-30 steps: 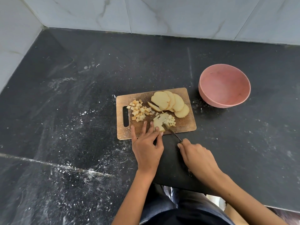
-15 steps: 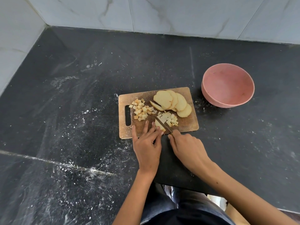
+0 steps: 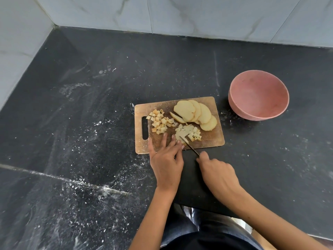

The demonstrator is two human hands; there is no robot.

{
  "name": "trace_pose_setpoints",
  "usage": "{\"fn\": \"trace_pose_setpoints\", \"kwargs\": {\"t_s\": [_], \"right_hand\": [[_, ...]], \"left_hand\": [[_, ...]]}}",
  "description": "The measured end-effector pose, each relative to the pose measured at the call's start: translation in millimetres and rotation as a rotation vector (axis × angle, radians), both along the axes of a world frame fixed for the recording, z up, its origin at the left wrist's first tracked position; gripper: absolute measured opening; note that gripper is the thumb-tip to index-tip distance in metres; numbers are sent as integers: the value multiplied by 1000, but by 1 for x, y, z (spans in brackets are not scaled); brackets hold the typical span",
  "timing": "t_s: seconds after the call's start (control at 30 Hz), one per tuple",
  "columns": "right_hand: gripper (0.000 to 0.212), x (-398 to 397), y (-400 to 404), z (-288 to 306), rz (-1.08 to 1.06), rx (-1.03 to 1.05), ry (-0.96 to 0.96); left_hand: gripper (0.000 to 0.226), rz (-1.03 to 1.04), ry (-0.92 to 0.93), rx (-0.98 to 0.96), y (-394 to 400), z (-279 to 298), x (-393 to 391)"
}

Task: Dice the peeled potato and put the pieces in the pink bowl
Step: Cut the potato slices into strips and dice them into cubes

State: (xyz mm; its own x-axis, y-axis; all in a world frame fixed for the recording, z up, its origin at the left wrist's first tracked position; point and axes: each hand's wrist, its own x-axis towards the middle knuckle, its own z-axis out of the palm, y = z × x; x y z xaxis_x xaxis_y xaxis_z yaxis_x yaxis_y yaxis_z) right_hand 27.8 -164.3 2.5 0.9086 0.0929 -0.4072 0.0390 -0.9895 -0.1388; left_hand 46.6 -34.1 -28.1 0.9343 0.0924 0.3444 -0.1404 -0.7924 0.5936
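A wooden cutting board lies on the black counter. On it are fanned potato slices, a pile of browned dice at the left, and a paler, partly cut slice near the front edge. My left hand rests on the board, straight fingertips pressing the near end of that slice. My right hand grips a small knife whose blade lies across the slice beside my left fingertips. The pink bowl stands to the right of the board, with nothing in it.
The black stone counter is dusted with white specks at the left and front. Grey marble tiled walls close off the back and left. The counter's front edge runs just below my wrists.
My right hand has drawn back toward me with the knife, after pushing in close to the board half a second ago. My left hand still presses the slice.
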Motion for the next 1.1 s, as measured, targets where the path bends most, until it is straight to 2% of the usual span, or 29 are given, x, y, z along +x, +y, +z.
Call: {"fn": "trace_pose_setpoints", "kwargs": {"t_s": [0.33, 0.53, 0.77, 1.1], "right_hand": [[21, -25, -23, 4, -43, 4, 63], [30, 1, -10, 7, -56, 75, 10], [27, -10, -16, 18, -106, 206, -36], [30, 10, 6, 11, -33, 160, -113]], "left_hand": [[12, 2, -25, -8, -1, -3, 1], [11, 5, -29, -31, 1, -2, 1], [13, -16, -48, 78, 2, -7, -5], [7, 63, 30, -71, 6, -7, -4]]}}
